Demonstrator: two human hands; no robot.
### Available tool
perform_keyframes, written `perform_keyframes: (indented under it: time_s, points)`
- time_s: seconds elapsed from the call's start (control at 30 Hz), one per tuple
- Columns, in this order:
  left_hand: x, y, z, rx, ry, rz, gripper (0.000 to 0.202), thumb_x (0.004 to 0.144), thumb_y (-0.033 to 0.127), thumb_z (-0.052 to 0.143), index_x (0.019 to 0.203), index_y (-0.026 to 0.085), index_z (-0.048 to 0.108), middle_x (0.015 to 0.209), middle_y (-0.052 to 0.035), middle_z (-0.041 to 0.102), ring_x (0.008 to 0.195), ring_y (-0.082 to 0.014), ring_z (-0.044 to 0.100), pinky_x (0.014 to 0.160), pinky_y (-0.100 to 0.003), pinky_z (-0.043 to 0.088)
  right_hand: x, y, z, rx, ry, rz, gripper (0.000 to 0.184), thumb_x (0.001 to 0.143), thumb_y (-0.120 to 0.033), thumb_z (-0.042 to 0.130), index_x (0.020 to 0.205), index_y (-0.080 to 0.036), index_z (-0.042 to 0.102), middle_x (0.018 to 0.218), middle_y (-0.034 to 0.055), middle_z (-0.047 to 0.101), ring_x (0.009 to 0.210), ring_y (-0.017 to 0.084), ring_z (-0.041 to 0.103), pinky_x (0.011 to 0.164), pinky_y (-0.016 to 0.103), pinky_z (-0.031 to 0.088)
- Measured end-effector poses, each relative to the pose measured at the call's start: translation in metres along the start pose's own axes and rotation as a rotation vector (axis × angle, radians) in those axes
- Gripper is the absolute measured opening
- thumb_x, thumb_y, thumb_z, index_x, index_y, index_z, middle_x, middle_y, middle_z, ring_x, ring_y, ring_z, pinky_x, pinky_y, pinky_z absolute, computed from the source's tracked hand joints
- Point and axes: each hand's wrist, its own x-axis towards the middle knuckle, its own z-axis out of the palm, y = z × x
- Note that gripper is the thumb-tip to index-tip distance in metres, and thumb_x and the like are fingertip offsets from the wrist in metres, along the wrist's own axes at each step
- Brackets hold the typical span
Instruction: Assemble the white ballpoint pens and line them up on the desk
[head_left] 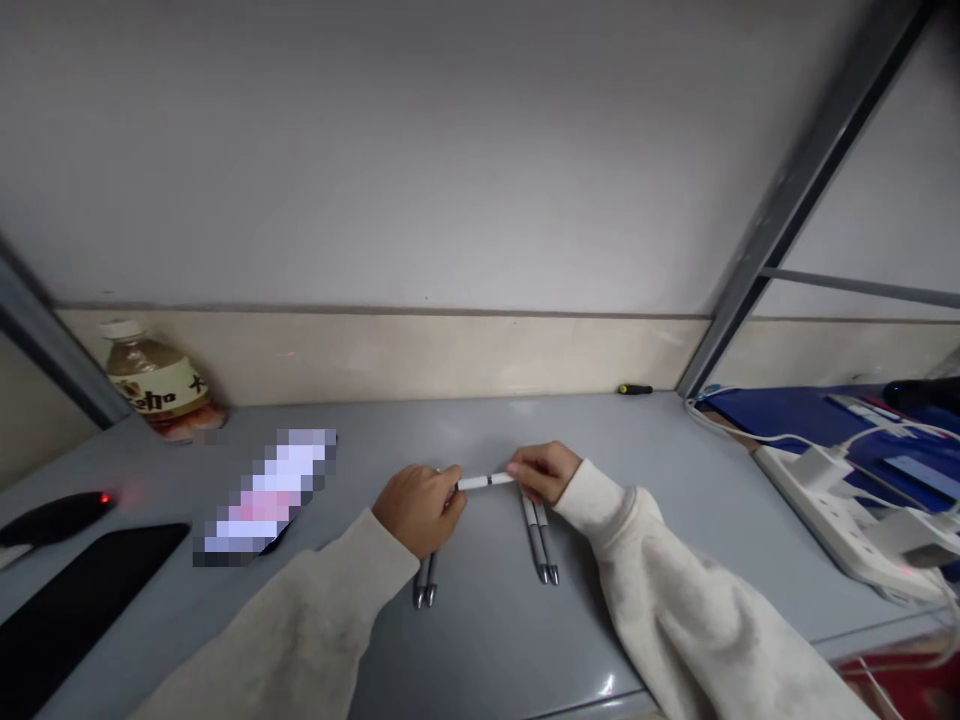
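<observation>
Both hands on one white pen [474,483], held roughly level just above the surface [480,660], around the middle of the view. Left hand [420,505]: closed, fingers curled round the pen's left end. Right hand [546,472]: closed, pinching the right end between thumb and fingers. Middle of the pen shows between them, with a dark band on it. Two pens [419,596] lie side by side under the left hand, only the silver tip ends showing. Another pair of pens [535,540] lies just below the right hand, silver tips toward the person, upper ends partly hidden. Off to the left: phone [266,490] with screen lit and pixelated, bottle [169,385] near the wall, dark flat object [97,600] at the edge. Small screwdriver [635,389] at the back by the wall. Power strip [840,520] far right, chargers plugged in.
</observation>
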Motion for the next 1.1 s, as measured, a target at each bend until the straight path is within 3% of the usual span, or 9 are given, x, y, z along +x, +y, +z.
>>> perform_keyframes:
  time_s: [0.2,0.3,0.5,0.57,0.63,0.8,0.87,0.97,1.1]
  points:
    - [0.0011,-0.0006,0.0033,-0.018,-0.013,-0.017,0.022,0.083,0.023,0.036,0.074,0.019,0.056,0.063,-0.004,0.062,0.066,-0.0214,0.061,0.059,-0.029,0.037,-0.0003,-0.0017,0.0004,-0.021,0.035,-0.058,0.042,0.056,-0.029,0.076,0.092,-0.019,0.057,0.057,-0.0085,0.046,0.043,0.004,0.037,0.042,0.017,0.03]
    - [0.0008,-0.0008,0.0034,-0.03,-0.007,-0.003,0.023,0.083,0.024,0.035,0.074,0.019,0.056,0.064,-0.004,0.062,0.066,-0.0215,0.061,0.058,-0.029,0.037,-0.0004,-0.0019,0.0014,-0.065,0.018,0.002,0.016,0.076,-0.032,0.058,0.075,-0.016,0.059,0.045,-0.0079,0.039,0.04,0.005,0.034,0.041,0.018,0.027]
    - [0.0009,-0.001,0.0033,-0.044,0.003,-0.011,0.023,0.082,0.023,0.035,0.072,0.019,0.056,0.063,-0.0038,0.061,0.065,-0.021,0.06,0.058,-0.029,0.037,-0.0004,-0.0009,0.0019,-0.07,0.064,-0.053,0.036,0.058,-0.028,0.075,0.089,-0.019,0.059,0.052,-0.009,0.044,0.044,0.006,0.039,0.043,0.017,0.03]
    - [0.0012,-0.001,0.0035,-0.049,0.007,-0.014,0.023,0.082,0.023,0.035,0.072,0.019,0.056,0.062,-0.0035,0.061,0.065,-0.0204,0.06,0.059,-0.028,0.038,-0.0004,-0.001,0.0019,-0.071,0.043,-0.02,0.017,0.071,-0.032,0.064,0.076,-0.017,0.059,0.047,-0.008,0.043,0.041,0.005,0.037,0.042,0.018,0.028]
    - [0.0014,-0.001,0.0036,-0.053,0.01,-0.012,0.023,0.082,0.023,0.035,0.072,0.019,0.056,0.062,-0.0032,0.061,0.064,-0.02,0.06,0.059,-0.028,0.037,-0.0003,-0.0014,0.002,-0.077,0.025,0.028,0.026,0.082,-0.036,0.05,0.068,-0.015,0.058,0.041,-0.0072,0.04,0.038,0.006,0.035,0.04,0.019,0.028]
    - [0.0015,-0.001,0.0039,-0.032,-0.001,-0.009,0.024,0.082,0.023,0.035,0.073,0.019,0.056,0.063,-0.0044,0.062,0.065,-0.0213,0.06,0.058,-0.029,0.038,0.0004,-0.0044,0.0015,-0.098,0.081,-0.048,0.03,0.06,-0.028,0.073,0.084,-0.017,0.059,0.051,-0.0089,0.043,0.043,0.005,0.037,0.043,0.018,0.03]
    - [0.0014,-0.001,0.0043,-0.028,0.002,-0.003,0.024,0.082,0.023,0.035,0.074,0.019,0.057,0.064,-0.0047,0.062,0.066,-0.0214,0.061,0.059,-0.029,0.038,0.0003,-0.0051,0.0011,-0.122,0.057,-0.047,0.018,0.067,-0.03,0.067,0.074,-0.016,0.059,0.048,-0.0082,0.04,0.043,0.006,0.035,0.043,0.018,0.028]
    - [0.0016,-0.0012,0.0047,-0.034,0.008,0.003,0.024,0.082,0.023,0.035,0.073,0.019,0.057,0.064,-0.0044,0.062,0.066,-0.0209,0.061,0.059,-0.029,0.038,0.0,-0.0048,0.0012,-0.155,0.048,-0.018,0.033,0.082,-0.039,0.049,0.061,-0.015,0.057,0.043,-0.006,0.038,0.041,0.006,0.033,0.042,0.02,0.026]
    - [0.0018,-0.0017,0.0041,-0.048,0.0,-0.012,0.024,0.081,0.023,0.035,0.072,0.019,0.057,0.063,-0.0042,0.062,0.066,-0.0206,0.061,0.059,-0.028,0.038,0.0001,-0.004,0.0012,-0.128,0.082,-0.077,0.032,0.065,-0.04,0.069,0.086,-0.017,0.062,0.052,-0.0066,0.046,0.045,0.007,0.039,0.045,0.019,0.03]
